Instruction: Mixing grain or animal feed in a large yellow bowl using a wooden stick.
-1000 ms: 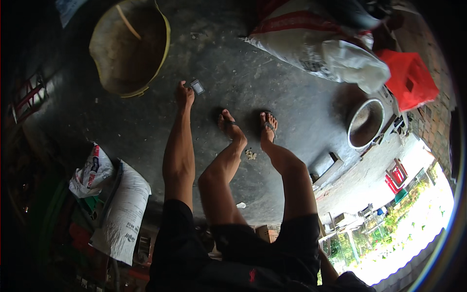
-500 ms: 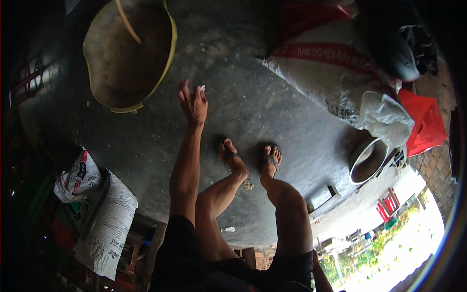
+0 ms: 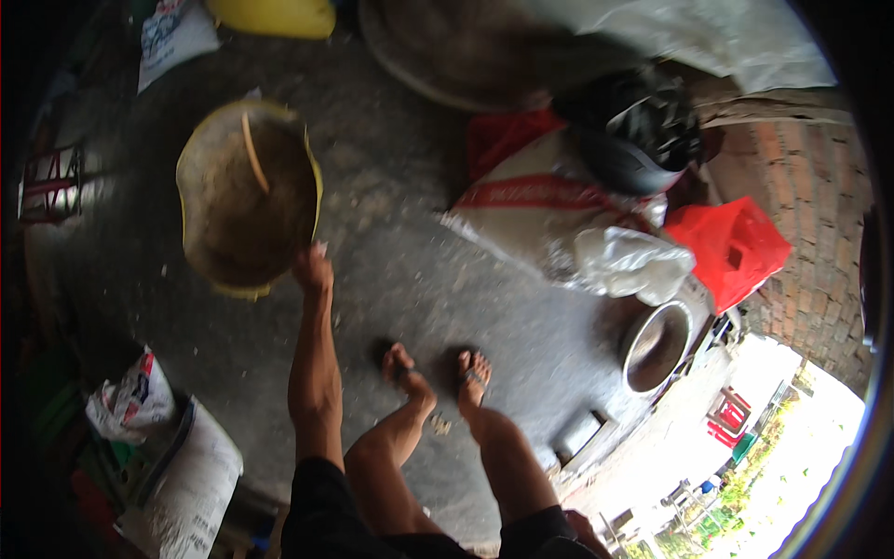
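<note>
A large round tub [image 3: 193, 240] with a yellow rim and a dusty brown inside stands on the floor to the front left. A bent, light-brown stick or handle [image 3: 253, 154] leans in it. Reaching forward, my left hand [image 3: 315, 267] is closed at the tub's near right rim, its fingers partly hidden there. A small white patch [image 3: 319, 249] shows at its fingertips; I cannot make out what it is. Only a bit of my right hand or forearm [image 3: 584, 533] shows beside my right thigh, with its fingers out of sight.
My sandalled feet [image 3: 400, 365] are on the grey concrete floor [image 3: 391, 279]. At right lie a white sack with a red band [image 3: 521, 200], a red bag [image 3: 731, 247] and a metal basin [image 3: 657, 349]. Sacks [image 3: 191, 484] stand at lower left; a yellow object [image 3: 270, 17] is at the far edge.
My left hand has gone from spread fingers short of the tub to closing at its rim. The view has tilted up, showing more of the far floor.
</note>
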Tool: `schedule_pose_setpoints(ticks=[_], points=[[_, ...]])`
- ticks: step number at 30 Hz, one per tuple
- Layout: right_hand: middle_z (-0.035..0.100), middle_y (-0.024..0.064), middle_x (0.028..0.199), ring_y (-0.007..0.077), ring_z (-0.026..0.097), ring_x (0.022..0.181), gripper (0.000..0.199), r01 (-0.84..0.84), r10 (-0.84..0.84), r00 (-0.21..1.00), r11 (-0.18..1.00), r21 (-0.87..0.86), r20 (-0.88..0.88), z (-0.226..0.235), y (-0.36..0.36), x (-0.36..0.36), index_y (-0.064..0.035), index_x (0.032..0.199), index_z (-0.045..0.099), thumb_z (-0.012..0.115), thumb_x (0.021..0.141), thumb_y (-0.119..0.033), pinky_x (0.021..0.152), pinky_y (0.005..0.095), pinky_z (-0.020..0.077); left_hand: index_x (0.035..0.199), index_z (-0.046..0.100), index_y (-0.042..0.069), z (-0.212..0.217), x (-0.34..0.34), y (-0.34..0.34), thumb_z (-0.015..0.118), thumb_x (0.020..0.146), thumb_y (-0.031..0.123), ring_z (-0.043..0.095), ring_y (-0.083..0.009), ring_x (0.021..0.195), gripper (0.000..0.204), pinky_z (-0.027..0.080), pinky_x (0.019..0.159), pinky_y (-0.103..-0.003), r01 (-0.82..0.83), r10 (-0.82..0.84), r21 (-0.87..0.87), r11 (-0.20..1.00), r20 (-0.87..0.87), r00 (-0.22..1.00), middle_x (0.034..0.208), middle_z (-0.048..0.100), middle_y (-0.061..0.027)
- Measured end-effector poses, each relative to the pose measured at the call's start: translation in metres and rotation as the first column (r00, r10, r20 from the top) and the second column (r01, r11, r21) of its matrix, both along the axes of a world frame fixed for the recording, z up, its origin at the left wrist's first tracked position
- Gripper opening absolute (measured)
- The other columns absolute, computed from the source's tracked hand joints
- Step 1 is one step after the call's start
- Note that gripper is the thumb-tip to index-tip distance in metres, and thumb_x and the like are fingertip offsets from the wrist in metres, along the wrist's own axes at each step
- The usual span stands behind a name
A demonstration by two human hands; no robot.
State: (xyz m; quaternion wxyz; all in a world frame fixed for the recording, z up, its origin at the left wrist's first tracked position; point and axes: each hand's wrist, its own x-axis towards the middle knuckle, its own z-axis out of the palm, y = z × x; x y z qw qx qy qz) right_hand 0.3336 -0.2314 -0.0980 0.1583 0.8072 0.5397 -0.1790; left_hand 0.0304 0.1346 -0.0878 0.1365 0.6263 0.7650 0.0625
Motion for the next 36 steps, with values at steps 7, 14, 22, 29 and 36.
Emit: schedule_pose_setpoints(ticks=[7, 14, 22, 29, 36], points=[[0.056, 0.0105, 0.128, 0.0315, 0.055, 0.116, 0.033, -0.028, 0.034, 0.995, 0.998, 0.056, -0.096, 0.024, 0.004, -0.057, -0.0199, 0.129, 0.046, 0.042, 0.097, -0.025, 0.1, 0.0441, 0.041, 0.086, 0.06, -0.001, 0.037, -0.001, -0.141, 0.061, 0.082, 0.014, 0.059, -0.0425, 0.087, 0.016, 0.047, 0.078, -0.049, 0.146, -0.149, -0.094, 0.985, -0.021, 0.989, 0.091, 0.061, -0.0253], [0.052, 0.0093, 0.134, 0.0279, 0.051, 0.121, 0.031, 0.049, -0.038, 0.988, 0.996, 0.075, -0.149, 0.055, 0.007, -0.029, -0.0206, 0.128, 0.047, 0.039, 0.098, -0.025, 0.102, 0.0415, 0.0385, 0.084, 0.071, 0.008, 0.133, 0.113, -0.194, 0.066, 0.076, 0.016, 0.064, -0.0373, 0.086, 0.013, 0.052, 0.078, -0.046, 0.463, -0.408, -0.412, 0.785, 0.22, 0.886, 0.084, 0.065, -0.0208], [0.063, 0.0138, 0.118, 0.0222, 0.062, 0.106, 0.039, 0.382, -0.694, 0.49, 0.715, -0.586, -0.527, 0.385, -0.158, 0.164, -0.0051, 0.129, 0.051, 0.05, 0.093, -0.019, 0.085, 0.0319, 0.0489, 0.114, 0.058, 0.003, 0.45, 0.227, 0.022, 0.067, 0.087, 0.014, 0.063, -0.0389, 0.094, 0.031, 0.051, 0.079, -0.043, 0.045, -0.261, 0.348, 0.936, 0.604, 0.753, 0.101, 0.065, -0.0211], [0.068, 0.019, 0.101, 0.0298, 0.069, 0.084, 0.037, 0.615, -0.811, -0.152, 0.37, -0.696, -0.566, 0.457, -0.216, 0.231, 0.0006, 0.127, 0.052, 0.055, 0.095, -0.017, 0.071, 0.0387, 0.057, 0.094, 0.058, -0.004, 0.826, 0.293, 0.229, 0.066, 0.092, 0.024, 0.06, -0.0206, 0.073, 0.03, 0.049, 0.065, -0.033, -0.314, -0.542, 0.812, 0.492, 0.568, 0.619, 0.085, 0.062, -0.0144], [0.069, 0.0192, 0.097, 0.0269, 0.069, 0.08, 0.036, 0.549, -0.82, -0.015, 0.471, -0.69, -0.572, 0.457, -0.211, 0.22, 0.0037, 0.125, 0.054, 0.055, 0.094, -0.015, 0.069, 0.0362, 0.0571, 0.101, 0.063, -0.007, 0.924, 0.304, 0.364, 0.048, 0.093, 0.053, 0.06, -0.0426, 0.097, 0.062, 0.045, 0.092, -0.048, -0.055, -0.358, 0.786, 0.616, 0.341, 0.869, 0.099, 0.063, -0.0275]])
